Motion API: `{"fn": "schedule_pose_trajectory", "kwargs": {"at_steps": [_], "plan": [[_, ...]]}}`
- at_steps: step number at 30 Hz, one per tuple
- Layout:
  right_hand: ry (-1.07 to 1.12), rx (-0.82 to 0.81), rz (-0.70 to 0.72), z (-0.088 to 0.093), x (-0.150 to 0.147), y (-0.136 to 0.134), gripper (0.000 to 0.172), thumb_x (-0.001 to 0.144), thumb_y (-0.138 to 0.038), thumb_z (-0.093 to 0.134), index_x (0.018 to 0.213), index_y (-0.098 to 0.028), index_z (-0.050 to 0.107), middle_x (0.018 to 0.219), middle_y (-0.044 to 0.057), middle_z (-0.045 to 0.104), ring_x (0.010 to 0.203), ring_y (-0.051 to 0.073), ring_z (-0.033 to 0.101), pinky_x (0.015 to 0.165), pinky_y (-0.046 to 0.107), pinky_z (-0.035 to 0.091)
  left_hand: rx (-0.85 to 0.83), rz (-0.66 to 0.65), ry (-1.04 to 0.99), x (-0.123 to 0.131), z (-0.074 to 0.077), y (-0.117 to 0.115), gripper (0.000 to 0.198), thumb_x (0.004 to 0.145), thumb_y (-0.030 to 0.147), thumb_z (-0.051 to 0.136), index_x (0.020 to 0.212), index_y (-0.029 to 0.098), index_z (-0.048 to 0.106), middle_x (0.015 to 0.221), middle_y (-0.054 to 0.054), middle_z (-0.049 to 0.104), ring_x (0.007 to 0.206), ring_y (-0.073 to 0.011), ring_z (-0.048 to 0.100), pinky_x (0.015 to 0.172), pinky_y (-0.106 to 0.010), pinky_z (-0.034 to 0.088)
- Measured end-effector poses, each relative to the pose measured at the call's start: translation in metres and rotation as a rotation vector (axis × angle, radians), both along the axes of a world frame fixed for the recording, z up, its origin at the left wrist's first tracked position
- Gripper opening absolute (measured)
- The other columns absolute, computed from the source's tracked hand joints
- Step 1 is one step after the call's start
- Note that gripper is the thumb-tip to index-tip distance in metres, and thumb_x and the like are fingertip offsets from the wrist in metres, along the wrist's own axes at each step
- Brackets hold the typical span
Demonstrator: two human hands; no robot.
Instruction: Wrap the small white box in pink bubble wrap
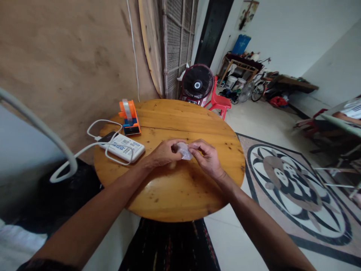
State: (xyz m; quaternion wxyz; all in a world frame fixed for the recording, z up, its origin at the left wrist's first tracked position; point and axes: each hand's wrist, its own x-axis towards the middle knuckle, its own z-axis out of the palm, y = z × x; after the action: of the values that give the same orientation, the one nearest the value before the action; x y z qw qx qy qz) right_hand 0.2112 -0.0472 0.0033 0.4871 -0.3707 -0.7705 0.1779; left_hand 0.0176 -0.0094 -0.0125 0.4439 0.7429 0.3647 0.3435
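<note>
A small, translucent whitish plastic packet (184,151) is held above the middle of the round wooden table (169,192). My left hand (166,152) grips its left side between thumb and fingers. On the right side, my right hand (207,155) pinches the packet's edge with thumb and forefinger. What the plastic contains, if anything, is too small to make out. To the left of my hands lies a white power bank (126,149) with a white cable (108,142) looped over it. Behind that stands an orange and blue tape dispenser (130,116) with a roll of clear tape.
A dark fan (197,82) and a red plastic chair (219,98) stand beyond the table. Close on the left, a thick pale tube (42,126) curves through the view. At the far right, a person's arm (348,116) rests by another table (338,122).
</note>
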Motion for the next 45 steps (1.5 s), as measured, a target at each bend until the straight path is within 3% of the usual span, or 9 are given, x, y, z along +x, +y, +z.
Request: {"fn": "schedule_pose_trajectory", "kwargs": {"at_steps": [5,9,13,18,21,26,30,34,45], "plan": [[0.214,-0.229,-0.007,-0.006,0.0,0.018,0.017,0.084,-0.039,0.067,0.086,-0.022,0.067,0.082,0.002,0.066,0.075,0.015,0.063,0.07,0.029,0.053,-0.207,0.019,-0.118,-0.002,0.005,0.004,0.042,0.07,0.031,0.065,0.108,0.013,0.066,0.099,-0.005,0.071,0.086,-0.0197,0.066,0.08,-0.031,0.051],[0.306,-0.273,-0.01,-0.012,-0.002,0.023,0.021,0.081,-0.042,0.07,0.087,-0.022,0.066,0.081,0.002,0.067,0.075,0.016,0.063,0.071,0.03,0.054,-0.252,0.062,-0.139,-0.003,0.004,0.008,0.043,0.072,0.037,0.066,0.108,0.013,0.066,0.102,-0.007,0.071,0.088,-0.0203,0.066,0.08,-0.031,0.05],[0.23,-0.288,0.035,-0.012,0.001,0.02,0.022,0.082,-0.04,0.07,0.094,-0.022,0.065,0.091,0.004,0.067,0.085,0.017,0.065,0.082,0.033,0.054,-0.251,0.067,-0.112,-0.003,0.003,0.012,0.041,0.076,0.04,0.066,0.107,0.013,0.067,0.1,-0.007,0.071,0.083,-0.0184,0.065,0.076,-0.03,0.051],[0.035,-0.249,0.037,-0.013,0.004,0.018,0.056,0.074,-0.036,0.079,0.123,-0.024,0.056,0.12,0.009,0.063,0.111,0.023,0.061,0.101,0.041,0.047,-0.356,0.061,-0.138,-0.002,0.003,0.015,0.039,0.078,0.041,0.065,0.103,0.012,0.065,0.095,-0.007,0.069,0.071,-0.0147,0.063,0.061,-0.026,0.052],[-0.027,-0.223,0.022,-0.018,0.003,0.021,0.061,0.076,-0.032,0.075,0.131,-0.024,0.051,0.129,0.011,0.058,0.118,0.025,0.057,0.106,0.044,0.044,-0.454,0.078,-0.17,-0.001,0.003,0.015,0.038,0.078,0.043,0.065,0.102,0.014,0.063,0.093,-0.006,0.067,0.066,-0.0136,0.062,0.052,-0.024,0.052],[0.135,-0.359,0.094,-0.024,0.004,0.028,0.061,0.075,-0.033,0.076,0.13,-0.025,0.05,0.11,0.006,0.062,0.104,0.02,0.062,0.102,0.041,0.048,-0.433,-0.02,-0.073,-0.007,0.004,0.015,0.044,0.081,0.052,0.062,0.101,0.014,0.064,0.077,-0.003,0.065,0.058,-0.013,0.059,0.048,-0.024,0.049],[0.265,-0.522,0.18,-0.023,0.008,0.031,0.062,0.071,-0.037,0.079,0.127,-0.026,0.052,0.101,0.003,0.062,0.096,0.016,0.064,0.098,0.038,0.05,-0.226,-0.037,0.016,-0.012,0.004,0.015,0.043,0.076,0.049,0.068,0.1,0.014,0.068,0.087,-0.005,0.07,0.075,-0.0173,0.065,0.067,-0.028,0.052],[0.324,-0.602,0.23,-0.023,0.007,0.034,0.066,0.067,-0.037,0.083,0.125,-0.025,0.054,0.101,0.002,0.063,0.096,0.016,0.064,0.097,0.037,0.05,-0.196,-0.096,-0.038,-0.011,0.007,0.011,0.051,0.075,0.042,0.07,0.118,0.016,0.065,0.11,-0.007,0.071,0.097,-0.0228,0.066,0.086,-0.034,0.051],[0.302,-0.509,0.131,-0.022,0.0,0.032,0.057,0.07,-0.043,0.079,0.119,-0.024,0.056,0.103,0.005,0.064,0.096,0.018,0.064,0.092,0.038,0.052,-0.219,-0.142,-0.083,-0.007,0.007,0.006,0.055,0.08,0.042,0.065,0.129,0.018,0.061,0.123,-0.006,0.068,0.11,-0.0237,0.064,0.098,-0.038,0.047]]}}
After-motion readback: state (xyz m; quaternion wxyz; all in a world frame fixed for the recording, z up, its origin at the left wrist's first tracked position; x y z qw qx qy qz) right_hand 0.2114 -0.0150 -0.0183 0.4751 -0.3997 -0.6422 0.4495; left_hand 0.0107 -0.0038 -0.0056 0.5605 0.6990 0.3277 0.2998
